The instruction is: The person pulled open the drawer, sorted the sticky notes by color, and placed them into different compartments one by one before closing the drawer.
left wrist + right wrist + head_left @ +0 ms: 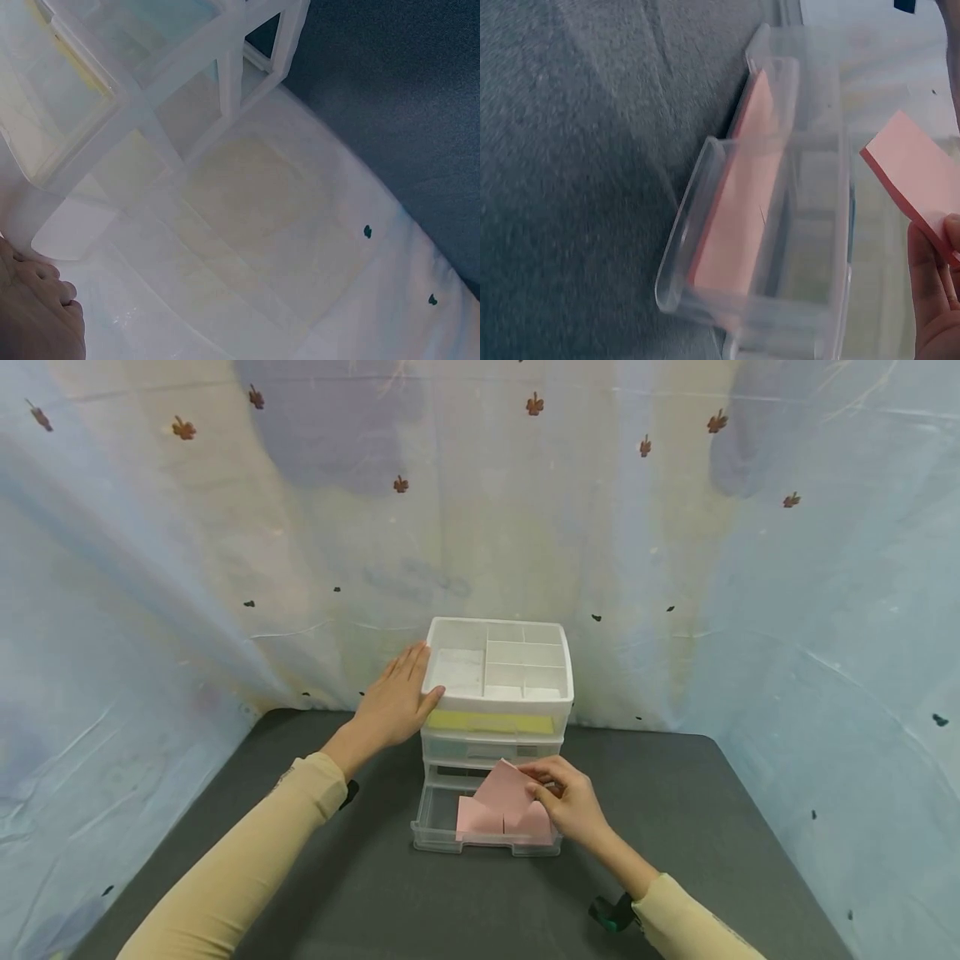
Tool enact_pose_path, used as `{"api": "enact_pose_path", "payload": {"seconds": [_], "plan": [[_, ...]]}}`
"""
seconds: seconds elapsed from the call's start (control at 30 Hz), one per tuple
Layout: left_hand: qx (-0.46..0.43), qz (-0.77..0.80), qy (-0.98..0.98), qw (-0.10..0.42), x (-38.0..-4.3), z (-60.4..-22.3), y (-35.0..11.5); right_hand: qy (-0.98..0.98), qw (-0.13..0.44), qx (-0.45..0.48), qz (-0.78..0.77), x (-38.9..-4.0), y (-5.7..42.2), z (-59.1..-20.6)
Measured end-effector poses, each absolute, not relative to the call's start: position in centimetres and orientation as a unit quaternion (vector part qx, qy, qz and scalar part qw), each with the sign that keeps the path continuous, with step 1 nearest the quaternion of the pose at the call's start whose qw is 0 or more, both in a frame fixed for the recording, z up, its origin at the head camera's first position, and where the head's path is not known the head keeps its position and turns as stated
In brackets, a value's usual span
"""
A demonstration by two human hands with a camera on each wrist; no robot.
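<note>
A white drawer organizer (498, 703) with a divided top tray stands on the table. My left hand (393, 697) rests along its upper left edge, fingers straight; in the left wrist view only part of that hand (41, 307) shows, beside the frame. The clear bottom drawer (435, 837) is pulled out. Inside it lie pink note pads (476, 818), side by side behind the front wall. Over them, my right hand (567, 797) pinches another pink note pad (504, 789) between thumb and fingers. The right wrist view shows this pad's (915, 165) thick edge, tilted above the drawer.
Yellow paper (491, 722) shows through the closed top drawer, and a second closed drawer (457, 748) sits under it. The dark table (645, 827) ends at a patterned cloth (495, 543) behind and at the sides.
</note>
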State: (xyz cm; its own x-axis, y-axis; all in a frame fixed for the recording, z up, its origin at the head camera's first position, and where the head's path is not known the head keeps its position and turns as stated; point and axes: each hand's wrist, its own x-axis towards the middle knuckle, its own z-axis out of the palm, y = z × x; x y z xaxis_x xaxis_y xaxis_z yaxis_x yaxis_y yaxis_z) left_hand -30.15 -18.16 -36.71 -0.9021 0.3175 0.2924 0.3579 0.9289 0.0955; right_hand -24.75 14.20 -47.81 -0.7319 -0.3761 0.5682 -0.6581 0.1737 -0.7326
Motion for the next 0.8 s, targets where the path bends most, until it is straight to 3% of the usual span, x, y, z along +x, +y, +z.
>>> {"api": "enact_pose_path", "payload": {"seconds": [0.8], "plan": [[-0.167, -0.08, -0.974, 0.13, -30.1, -36.8, -18.2, -0.781, 0.075, 0.398, 0.476, -25.4, 8.7, -49.2]]}}
